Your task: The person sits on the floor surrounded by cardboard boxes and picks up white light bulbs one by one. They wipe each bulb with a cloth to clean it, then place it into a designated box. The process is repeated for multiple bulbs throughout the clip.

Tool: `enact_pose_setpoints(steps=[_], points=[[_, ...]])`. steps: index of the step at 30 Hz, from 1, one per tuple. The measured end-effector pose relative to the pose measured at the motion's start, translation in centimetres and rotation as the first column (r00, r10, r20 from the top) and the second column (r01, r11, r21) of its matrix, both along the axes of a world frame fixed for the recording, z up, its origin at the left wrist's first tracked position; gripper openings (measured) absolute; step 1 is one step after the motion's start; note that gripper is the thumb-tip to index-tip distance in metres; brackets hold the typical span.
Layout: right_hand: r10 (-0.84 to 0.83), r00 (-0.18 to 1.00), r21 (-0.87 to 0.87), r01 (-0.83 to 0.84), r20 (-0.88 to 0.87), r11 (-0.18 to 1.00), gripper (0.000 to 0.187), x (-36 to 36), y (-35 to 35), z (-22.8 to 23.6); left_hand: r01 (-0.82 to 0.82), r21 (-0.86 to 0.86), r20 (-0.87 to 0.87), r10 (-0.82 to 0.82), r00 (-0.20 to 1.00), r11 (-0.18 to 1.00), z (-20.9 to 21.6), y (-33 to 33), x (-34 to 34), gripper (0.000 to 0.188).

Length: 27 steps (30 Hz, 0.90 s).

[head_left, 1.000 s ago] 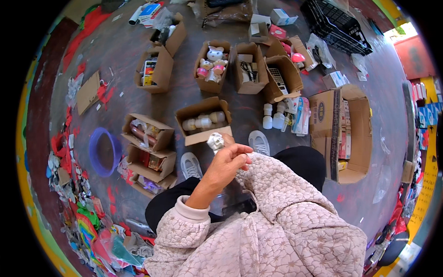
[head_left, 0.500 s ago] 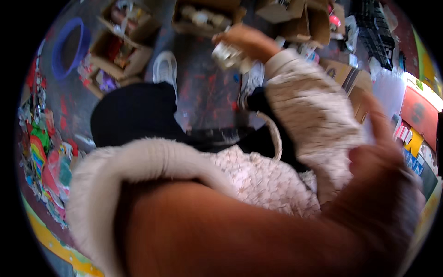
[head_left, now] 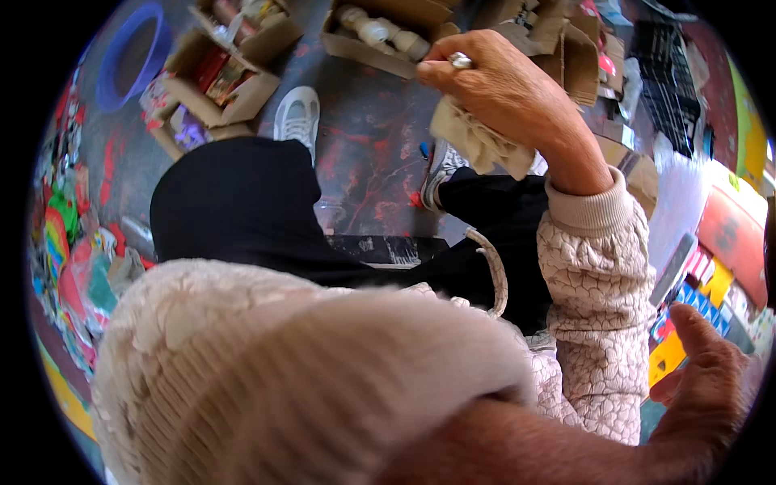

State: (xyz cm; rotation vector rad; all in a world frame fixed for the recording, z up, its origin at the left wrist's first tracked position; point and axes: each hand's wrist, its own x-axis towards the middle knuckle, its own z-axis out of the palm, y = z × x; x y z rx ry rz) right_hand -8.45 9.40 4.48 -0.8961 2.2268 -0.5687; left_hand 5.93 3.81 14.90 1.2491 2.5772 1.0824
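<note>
A crumpled cream cloth [head_left: 477, 133] hangs under my right hand [head_left: 509, 97], whose fingers are closed on it. That hand wears a ring and is raised in front of an open cardboard box [head_left: 368, 58] holding cream, rounded pieces. My left arm crosses low over my body to the right. At the far right is my left hand [head_left: 707, 376], with thumb and a finger apart and nothing seen between them; its other fingers are partly hidden at the picture's dark rim. Beyond it are blue-and-white packages [head_left: 703, 303].
Open cartons with mixed goods, one a brown box [head_left: 214, 89], stand at the upper left beside a purple tub [head_left: 133, 56]. More cartons and a black crate [head_left: 667, 89] are at the upper right. Colourful scraps [head_left: 77, 250] lie along the left. A red container [head_left: 735, 230] is at right.
My right hand, holding the cloth, has shifted right and slightly down in the picture. My left hand has moved down and right, and its sleeve now covers more of the lower view.
</note>
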Motion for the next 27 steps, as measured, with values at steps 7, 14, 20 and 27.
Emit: enact_pose_setpoints(steps=[7,14,20,27], points=[[0.139,0.968,0.097,-0.121,-0.207,0.988,0.028,-0.1,0.2,-0.9,0.091,-0.008,0.014,-0.09,0.996,0.996,0.1,0.2,-0.1,0.023],[0.176,0.939,0.145,-0.138,-0.296,0.98,0.024,-0.3,-0.4,-0.3,0.146,-0.006,0.039,-0.145,0.989,0.989,0.0,0.8,-0.5,0.022],[0.229,0.937,0.187,-0.183,-0.262,0.965,0.025,-0.7,0.2,0.5,0.218,-0.019,0.066,-0.216,0.974,0.976,-0.2,1.6,-0.8,0.022],[0.242,0.926,0.103,-0.221,-0.291,0.97,0.023,-1.0,0.6,0.1,0.299,-0.058,0.066,-0.295,0.953,0.953,0.0,2.0,-1.1,0.021]])
